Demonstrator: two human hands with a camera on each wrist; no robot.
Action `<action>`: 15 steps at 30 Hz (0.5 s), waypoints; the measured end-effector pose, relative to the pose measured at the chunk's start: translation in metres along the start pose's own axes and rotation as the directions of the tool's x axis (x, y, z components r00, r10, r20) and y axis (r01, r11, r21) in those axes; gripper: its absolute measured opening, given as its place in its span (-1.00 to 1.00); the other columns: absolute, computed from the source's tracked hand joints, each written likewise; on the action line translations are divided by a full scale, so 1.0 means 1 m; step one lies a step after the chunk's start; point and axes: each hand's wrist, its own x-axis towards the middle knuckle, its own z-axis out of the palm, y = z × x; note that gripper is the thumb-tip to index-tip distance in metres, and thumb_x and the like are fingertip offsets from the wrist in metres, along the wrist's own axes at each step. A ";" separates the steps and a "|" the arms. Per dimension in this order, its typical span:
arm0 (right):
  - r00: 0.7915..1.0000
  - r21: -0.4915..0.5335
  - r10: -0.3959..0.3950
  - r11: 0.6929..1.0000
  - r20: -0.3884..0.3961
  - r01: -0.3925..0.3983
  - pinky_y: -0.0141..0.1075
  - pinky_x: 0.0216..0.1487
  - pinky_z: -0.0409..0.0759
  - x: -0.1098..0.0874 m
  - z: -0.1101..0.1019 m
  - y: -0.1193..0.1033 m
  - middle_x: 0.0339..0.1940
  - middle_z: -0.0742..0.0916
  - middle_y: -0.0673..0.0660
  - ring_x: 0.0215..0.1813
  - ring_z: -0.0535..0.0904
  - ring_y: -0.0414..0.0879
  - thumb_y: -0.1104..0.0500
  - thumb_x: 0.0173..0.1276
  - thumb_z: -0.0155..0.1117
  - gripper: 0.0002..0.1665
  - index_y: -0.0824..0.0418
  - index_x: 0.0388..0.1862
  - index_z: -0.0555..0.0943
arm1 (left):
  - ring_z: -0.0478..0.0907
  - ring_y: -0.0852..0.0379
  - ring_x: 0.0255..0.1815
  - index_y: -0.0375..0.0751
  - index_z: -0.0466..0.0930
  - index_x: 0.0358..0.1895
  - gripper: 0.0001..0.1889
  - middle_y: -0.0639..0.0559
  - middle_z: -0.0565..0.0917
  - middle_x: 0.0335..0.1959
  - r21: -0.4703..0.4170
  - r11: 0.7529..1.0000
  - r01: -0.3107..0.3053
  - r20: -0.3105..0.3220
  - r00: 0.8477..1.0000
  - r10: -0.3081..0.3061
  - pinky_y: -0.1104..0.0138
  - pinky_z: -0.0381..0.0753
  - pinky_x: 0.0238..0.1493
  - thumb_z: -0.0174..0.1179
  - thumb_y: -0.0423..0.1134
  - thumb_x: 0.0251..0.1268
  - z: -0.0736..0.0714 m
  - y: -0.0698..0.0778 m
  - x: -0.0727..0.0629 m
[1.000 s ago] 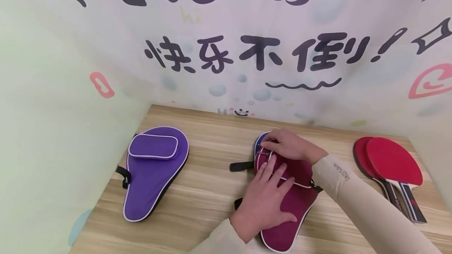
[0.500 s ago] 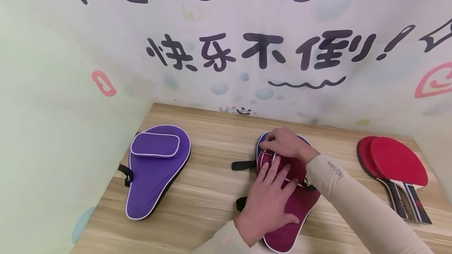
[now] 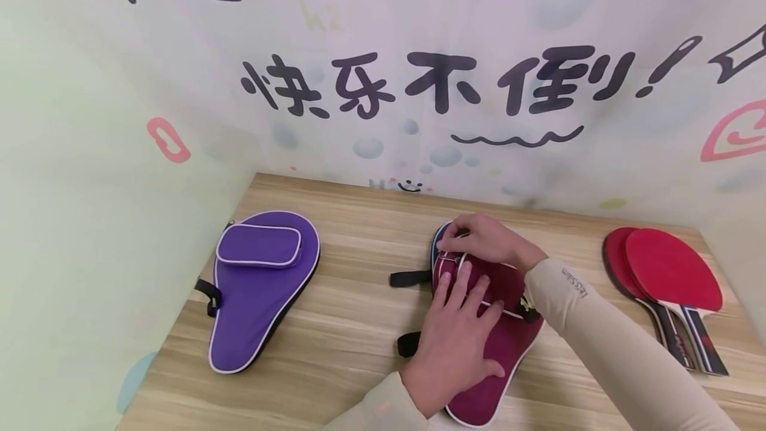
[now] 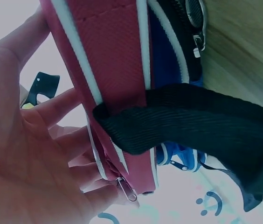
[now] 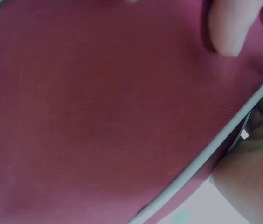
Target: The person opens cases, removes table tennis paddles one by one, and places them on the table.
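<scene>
A maroon table tennis bat case lies on top of a blue case, which shows only along the far left edge. My left hand rests on the maroon case with fingers spread over its front pocket. At the upper left edge, my right hand curls its thumb and finger in a pinch at a zipper pull, mostly hidden by the fingertips. Another zipper pull hangs loose at the pocket corner in the left wrist view. Maroon fabric fills most of the right wrist view.
A purple bat case lies at the left of the wooden table. Two red table tennis bats overlap at the right. Black straps stick out left of the stacked cases. A printed wall cloth stands behind.
My right hand stays at the case's upper left edge, its fingers shifting only slightly. The left hand holds its place on the pocket. The head view has tilted a little.
</scene>
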 end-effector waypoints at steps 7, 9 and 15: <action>1.000 -0.051 -0.011 0.999 -0.008 0.011 -0.26 -0.08 0.49 0.003 0.002 -0.003 -0.30 0.73 0.00 -0.17 0.56 -0.11 -0.08 0.48 0.25 -0.74 0.05 -0.23 0.71 | -0.18 -0.10 0.74 0.44 0.37 0.46 -0.09 0.13 0.23 0.63 0.015 1.000 0.010 0.032 0.999 -0.011 0.00 0.02 0.68 0.19 0.65 -0.04 -0.002 0.002 0.001; 1.000 -0.064 -0.025 0.998 -0.014 0.024 -0.26 -0.12 0.50 0.004 0.002 -0.003 -0.32 0.73 0.00 -0.20 0.55 -0.12 -0.05 0.53 0.20 -0.73 0.07 -0.22 0.72 | -0.19 -0.10 0.74 0.45 0.36 0.46 -0.09 0.13 0.22 0.64 0.018 1.000 0.012 0.042 0.999 -0.013 0.00 0.01 0.68 0.18 0.65 -0.03 -0.002 0.002 0.001; 0.997 -0.030 -0.065 0.997 0.031 0.066 -0.24 -0.05 0.49 0.004 -0.002 -0.001 -0.31 0.72 -0.02 -0.18 0.55 -0.12 -0.05 0.52 0.23 -0.77 0.04 -0.17 0.71 | -0.20 -0.12 0.74 0.45 0.35 0.47 -0.09 0.13 0.22 0.64 0.022 1.000 0.014 0.045 0.999 -0.015 -0.01 0.01 0.68 0.18 0.65 -0.03 -0.002 0.002 0.001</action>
